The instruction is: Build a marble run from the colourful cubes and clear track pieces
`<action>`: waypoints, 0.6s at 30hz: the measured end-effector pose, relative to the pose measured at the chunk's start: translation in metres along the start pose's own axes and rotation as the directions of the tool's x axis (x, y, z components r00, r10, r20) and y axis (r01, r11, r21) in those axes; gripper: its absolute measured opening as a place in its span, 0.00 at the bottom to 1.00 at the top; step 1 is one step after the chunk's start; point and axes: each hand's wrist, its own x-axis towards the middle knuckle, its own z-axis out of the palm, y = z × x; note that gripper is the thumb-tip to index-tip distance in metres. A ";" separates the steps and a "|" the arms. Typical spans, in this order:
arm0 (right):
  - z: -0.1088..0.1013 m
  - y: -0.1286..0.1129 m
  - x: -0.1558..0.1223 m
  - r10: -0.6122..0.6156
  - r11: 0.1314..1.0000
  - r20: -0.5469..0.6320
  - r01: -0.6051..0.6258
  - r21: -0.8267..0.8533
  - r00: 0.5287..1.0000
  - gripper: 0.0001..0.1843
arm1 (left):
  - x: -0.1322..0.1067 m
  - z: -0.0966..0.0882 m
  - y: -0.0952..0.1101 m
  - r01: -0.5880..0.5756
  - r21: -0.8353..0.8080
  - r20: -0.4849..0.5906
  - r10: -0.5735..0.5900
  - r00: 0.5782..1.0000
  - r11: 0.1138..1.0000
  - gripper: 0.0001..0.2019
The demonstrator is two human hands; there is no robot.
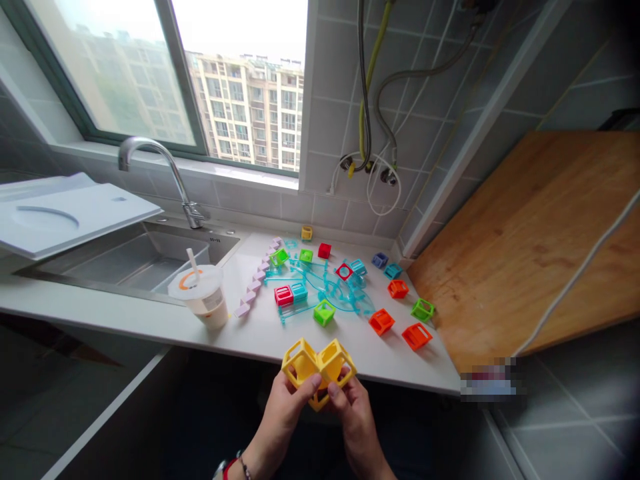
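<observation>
Both hands hold a joined piece of yellow toy cube blocks (334, 360) in front of the counter's front edge. My left hand (286, 407) is closed on its left side, with the thumb on the front. On the right side, my right hand (353, 410) grips it with the thumb near the middle. Fingertips behind the piece are hidden. Just beyond lies a green cube block (324, 313). Farther back, a red block (283, 296) and a light blue block (299, 293) sit side by side. Orange blocks (381, 322) lie to the right.
Clear blue plastic track parts (335, 293) and a pale purple zigzag strip (254, 283) spread over the white counter (250, 333). A lidded cup with a straw (203, 293) stands left, by the sink (125, 260) and faucet (175, 173). A wooden board (540, 253) leans at right.
</observation>
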 end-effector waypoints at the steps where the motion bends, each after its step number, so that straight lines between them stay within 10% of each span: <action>1: 0.001 -0.001 0.000 -0.002 1.000 0.009 0.002 -0.009 1.000 0.26 | 0.000 0.000 0.000 -0.010 -0.009 0.007 0.010 1.000 1.000 0.27; 9: -0.011 -0.013 0.007 0.058 0.973 0.184 -0.014 -0.231 0.981 0.28 | 0.002 -0.009 0.023 -0.060 0.010 0.137 0.058 0.989 0.998 0.25; 18: -0.033 -0.089 0.063 -0.065 0.654 0.304 0.270 -0.707 0.951 0.17 | 0.016 -0.043 0.031 -0.116 -0.020 0.003 0.117 0.993 0.993 0.25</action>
